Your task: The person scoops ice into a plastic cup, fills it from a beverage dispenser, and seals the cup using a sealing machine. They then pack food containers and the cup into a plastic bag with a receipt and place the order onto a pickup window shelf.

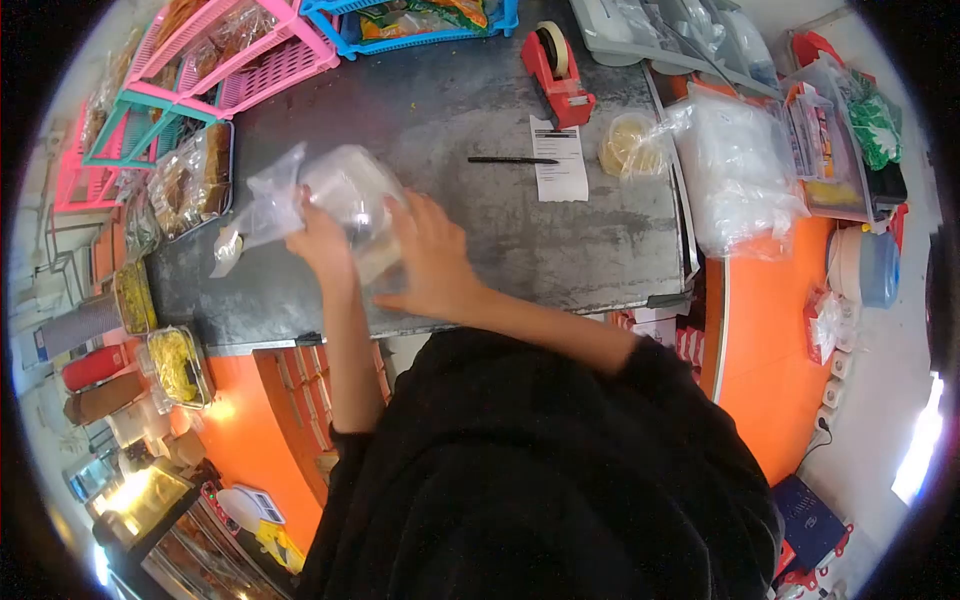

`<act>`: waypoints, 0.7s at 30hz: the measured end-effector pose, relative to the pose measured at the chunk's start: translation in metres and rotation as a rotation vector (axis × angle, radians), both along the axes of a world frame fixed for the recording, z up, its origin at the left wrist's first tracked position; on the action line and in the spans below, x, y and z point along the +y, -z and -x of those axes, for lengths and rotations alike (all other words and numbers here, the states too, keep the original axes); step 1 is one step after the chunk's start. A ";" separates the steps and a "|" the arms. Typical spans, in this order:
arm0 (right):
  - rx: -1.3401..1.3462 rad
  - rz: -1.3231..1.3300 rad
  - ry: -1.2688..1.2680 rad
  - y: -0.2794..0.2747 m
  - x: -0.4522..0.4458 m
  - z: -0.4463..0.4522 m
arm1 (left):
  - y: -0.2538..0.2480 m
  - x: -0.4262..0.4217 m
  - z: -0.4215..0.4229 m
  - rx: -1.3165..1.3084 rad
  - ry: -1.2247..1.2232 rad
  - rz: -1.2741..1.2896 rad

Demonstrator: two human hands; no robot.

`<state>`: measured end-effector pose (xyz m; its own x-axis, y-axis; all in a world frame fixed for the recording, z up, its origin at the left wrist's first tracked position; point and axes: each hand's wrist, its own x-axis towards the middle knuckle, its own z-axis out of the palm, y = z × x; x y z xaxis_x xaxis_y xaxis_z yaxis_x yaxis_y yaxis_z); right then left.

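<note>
A clear plastic container (352, 185) in a transparent bag (275, 200) is between my hands over the dark table (440, 110). My left hand (325, 240) grips the gathered bag at the container's left side, its fingers closed. Against the container's right side rests my right hand (437, 262), fingers spread and thumb apart, pointing left. The contents of the container are blurred and cannot be made out. The bag's loose end stretches to the left, with a small pale piece (230, 245) at its tip.
A red tape dispenser (558, 80), a printed paper (560, 165), a black pen (512, 160) and a bagged round roll (633, 145) lie to the right. Pink baskets (250, 75), a blue basket (420, 38) and packaged bread (195, 180) line the back left. Plastic bags (735, 170) lie far right.
</note>
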<state>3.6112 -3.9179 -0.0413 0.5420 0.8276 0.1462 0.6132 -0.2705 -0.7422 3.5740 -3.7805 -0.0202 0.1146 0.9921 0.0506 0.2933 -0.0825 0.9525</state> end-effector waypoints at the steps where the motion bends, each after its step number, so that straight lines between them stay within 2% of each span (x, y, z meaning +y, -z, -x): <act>1: 0.003 -0.007 -0.005 0.007 0.017 0.012 | -0.007 -0.001 -0.012 -0.020 -0.144 0.126; 2: -0.054 -0.090 0.147 0.015 0.036 0.017 | -0.006 0.000 -0.023 -0.023 -0.150 0.116; 3: -0.111 -0.175 0.299 0.023 0.053 0.018 | -0.005 0.003 -0.033 0.107 -0.266 0.134; 4: -0.112 -0.182 0.292 0.031 0.066 0.014 | -0.002 0.005 -0.040 0.240 -0.384 0.157; 6: -0.171 -0.247 0.433 0.039 0.085 0.004 | 0.007 0.012 -0.042 0.292 -0.374 0.079; 8: -0.155 -0.233 0.349 0.041 0.081 -0.005 | 0.011 0.023 -0.028 0.341 -0.357 0.000; 10: -0.147 -0.215 0.266 0.038 0.071 -0.024 | 0.005 0.032 -0.001 0.973 0.246 -0.717; 11: -0.133 -0.207 0.087 0.038 0.063 -0.036 | 0.003 0.035 0.004 0.971 0.248 -0.715; 12: -0.118 -0.194 -0.091 0.038 0.054 -0.048 | -0.004 0.036 0.006 1.037 0.436 -0.821; 13: -0.123 -0.186 -0.089 0.037 0.044 -0.061 | -0.012 0.036 0.007 1.092 0.625 -0.925; 14: -0.089 -0.184 -0.279 0.034 0.036 -0.076 | -0.020 0.034 0.008 1.080 0.626 -0.924; 16: -0.012 -0.133 -0.635 0.025 0.023 -0.109 | -0.035 0.023 0.010 1.093 1.201 -1.163; 17: -0.018 -0.128 -0.638 0.018 0.026 -0.129 | -0.040 0.014 0.005 1.044 1.392 -1.129; 18: -0.045 -0.078 -0.937 0.009 0.032 -0.149 | -0.044 0.001 -0.004 0.988 1.581 -1.087; 19: -0.072 -0.021 -1.236 -0.005 0.037 -0.161 | -0.046 -0.012 -0.013 0.896 1.638 -0.964; 20: -0.548 0.270 -1.290 -0.040 0.044 -0.164 | -0.047 -0.022 -0.022 0.799 1.687 -0.844; 21: -0.554 0.279 -1.293 -0.041 0.056 -0.157 | -0.043 -0.024 -0.031 0.791 1.681 -0.848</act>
